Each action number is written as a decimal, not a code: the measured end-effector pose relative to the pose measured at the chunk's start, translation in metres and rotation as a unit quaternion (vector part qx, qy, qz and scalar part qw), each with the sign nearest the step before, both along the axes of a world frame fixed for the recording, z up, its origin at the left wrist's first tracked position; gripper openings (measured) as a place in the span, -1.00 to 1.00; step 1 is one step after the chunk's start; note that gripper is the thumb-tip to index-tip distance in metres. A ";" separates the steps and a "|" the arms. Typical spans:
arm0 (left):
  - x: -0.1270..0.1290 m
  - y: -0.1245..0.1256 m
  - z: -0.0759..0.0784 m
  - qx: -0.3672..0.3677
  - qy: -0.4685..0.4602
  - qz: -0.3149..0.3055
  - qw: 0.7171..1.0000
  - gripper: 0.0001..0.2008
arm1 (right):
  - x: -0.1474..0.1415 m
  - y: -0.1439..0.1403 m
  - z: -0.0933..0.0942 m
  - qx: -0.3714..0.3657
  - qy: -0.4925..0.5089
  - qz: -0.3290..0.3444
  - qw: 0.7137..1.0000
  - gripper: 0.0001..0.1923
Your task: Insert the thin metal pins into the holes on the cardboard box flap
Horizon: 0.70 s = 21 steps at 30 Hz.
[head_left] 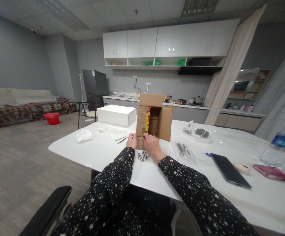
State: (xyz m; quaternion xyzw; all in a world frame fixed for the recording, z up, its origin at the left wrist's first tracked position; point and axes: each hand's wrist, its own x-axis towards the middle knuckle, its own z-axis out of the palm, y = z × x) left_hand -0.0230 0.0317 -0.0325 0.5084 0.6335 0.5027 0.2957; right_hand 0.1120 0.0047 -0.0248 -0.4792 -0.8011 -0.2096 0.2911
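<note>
While the open box stands on its side near the middle of the table, mouth turned to the viewer and flaps spread, both hands meet at its lower flap. The left hand rests on the left part of that flap, fingers curled against the cardboard; the right hand lies just beside it, fingers bent down onto the flap's edge. Whether either hand pinches the flap or merely presses on it cannot be told from here.

The box is plain corrugated card with a red and yellow tape strip down its left inner wall — probably light, stiff along the panels and floppy at the flap creases. It looks empty, so it should tip or slide easily; the firmest hold is likely on the side walls near the corners, not on a loose flap.

Nails lie in a loose cluster on the table between the wrists, touching neither hand, and a few more lie left of the left hand. Further out: a white box behind left, a crumpled cloth, a clear bag, a phone, a water bottle.
</note>
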 end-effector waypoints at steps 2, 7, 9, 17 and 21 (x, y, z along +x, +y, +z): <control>0.000 0.000 0.000 -0.002 0.000 0.000 1.000 -0.72 | 0.000 0.000 0.000 -0.001 0.001 -0.002 1.000 -0.90; 0.000 0.000 0.000 -0.001 -0.006 -0.005 1.000 -0.73 | -0.001 -0.001 0.000 -0.013 0.004 -0.004 1.000 -0.88; 0.000 0.000 0.000 0.003 -0.007 -0.005 1.000 -0.73 | -0.002 -0.002 0.002 -0.019 0.002 -0.005 1.000 -0.88; 0.001 0.002 -0.003 0.006 -0.018 -0.003 1.000 -0.74 | -0.001 -0.005 0.004 -0.028 -0.009 -0.005 1.000 -0.89; 0.001 0.000 -0.001 0.006 -0.013 0.000 1.000 -0.73 | -0.001 -0.008 0.006 -0.031 -0.008 -0.002 0.999 -0.89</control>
